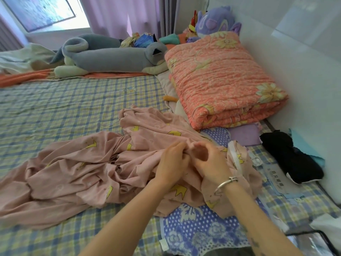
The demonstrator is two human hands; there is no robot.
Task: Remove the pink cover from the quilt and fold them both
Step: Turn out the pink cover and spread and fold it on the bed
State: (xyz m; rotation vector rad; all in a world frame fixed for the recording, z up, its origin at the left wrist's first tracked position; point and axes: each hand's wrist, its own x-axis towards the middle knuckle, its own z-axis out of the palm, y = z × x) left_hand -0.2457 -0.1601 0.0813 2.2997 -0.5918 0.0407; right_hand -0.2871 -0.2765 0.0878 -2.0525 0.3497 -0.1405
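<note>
The pink cover, printed with yellow crowns, lies crumpled across the plaid bed in front of me. At its right part, my left hand and my right hand meet and pinch a bunched bit of the pink fabric between curled fingers. A white zipper strip runs along the cover's edge just right of my right hand. The orange floral quilt lies folded in a thick stack at the far right, against the wall, apart from the cover.
A long grey plush toy and a purple plush lie at the bed's far end. A black cloth item and a blue patterned pillow sit at the right. The plaid sheet is bare at the left.
</note>
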